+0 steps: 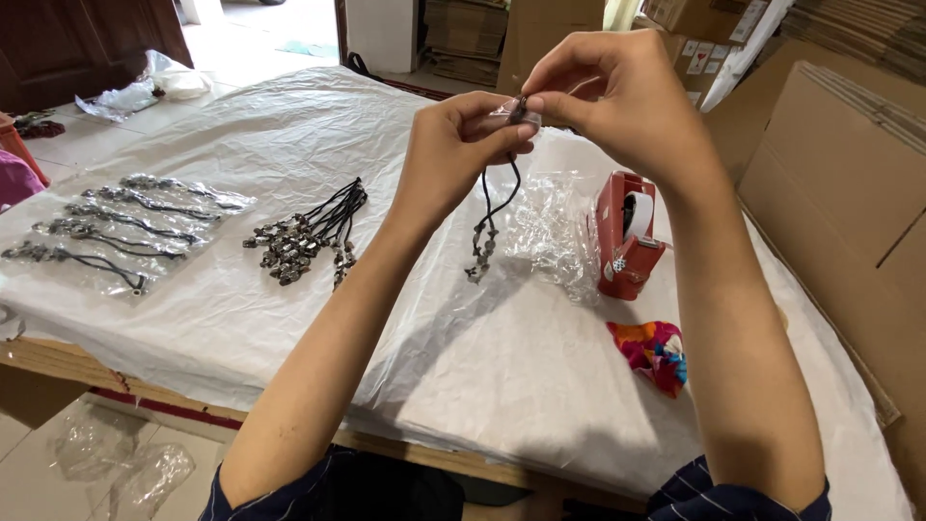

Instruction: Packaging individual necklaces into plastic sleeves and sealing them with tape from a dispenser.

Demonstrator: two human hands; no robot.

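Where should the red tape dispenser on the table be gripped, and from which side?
Probably from above, hands across the red tape dispenser at its two flat side walls: it stands upright, its top is unobstructed, and the crinkled clear bags crowd its left side.

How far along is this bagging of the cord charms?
Done: four bagged charms lie in a row at the far left of the table. In hand: the left hand and right hand hold one black cord charm up by its top. Left: a loose pile of charms, with empty clear bags beside the red tape dispenser.
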